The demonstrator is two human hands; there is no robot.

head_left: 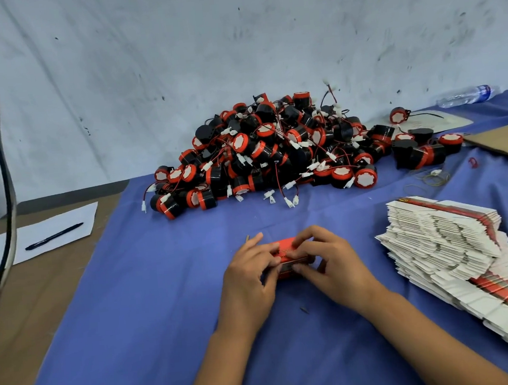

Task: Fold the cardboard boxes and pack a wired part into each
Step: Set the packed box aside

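Desk (163, 292) covered by blue cloth. Parts (261, 151) heaped at back centre. Flat boxes (454, 248) stacked at right. Red box (285, 252) held near centre, fingers of left hand (248, 282) and right hand (329, 265) clamped on it.

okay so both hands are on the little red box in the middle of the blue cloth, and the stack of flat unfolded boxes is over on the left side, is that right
Not quite. The head view shows the stack of flat boxes on the right side, not the left. The rest holds: the left hand and right hand both hold the small red box on the blue cloth.
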